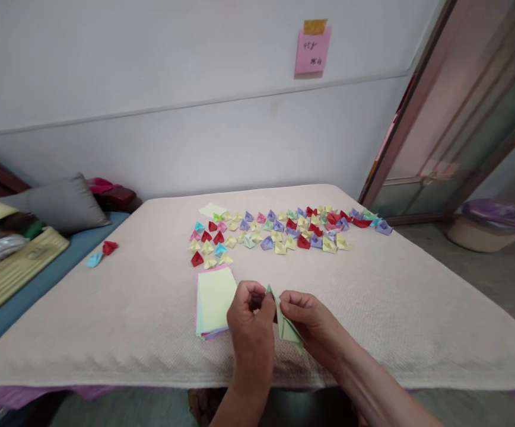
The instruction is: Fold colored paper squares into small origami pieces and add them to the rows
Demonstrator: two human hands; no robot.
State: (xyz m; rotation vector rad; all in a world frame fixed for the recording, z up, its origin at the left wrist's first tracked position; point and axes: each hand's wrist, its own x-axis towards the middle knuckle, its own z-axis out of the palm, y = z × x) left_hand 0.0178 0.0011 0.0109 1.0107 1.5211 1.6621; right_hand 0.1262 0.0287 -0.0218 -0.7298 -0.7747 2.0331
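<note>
Nearest the camera, the left hand [251,323] and right hand [311,326] meet over the near edge of the tabletop [395,308]. The 2 hands hold 1 piece of green paper [286,325] between them. It is partly folded into a narrow pointed shape. Its long axis slants from a tip at the upper left down to the lower right, where it just overhangs the cloth.

The left fingers [261,303] pinch it near the upper tip. The right fingers [289,303] are closed on its right edge, so both hands grip it and neither is nearer than the other. Nothing lies between the hands and the paper.

Just beside the left hand, on its far left side, is a stack of sheets [215,299], pale yellow on top and partly hidden by the hand. Farther back, well apart from the hands, a loose band of small folded pieces [284,228] in red, yellow, purple, blue and green crosses the cloth. 1 flat pale sheet [212,209] lies at its far left end.

Off to the left, 2 stray pieces, red [109,247] and blue [94,259], sit near a grey pillow [62,204]. On the far wall is a pink note [312,50].
</note>
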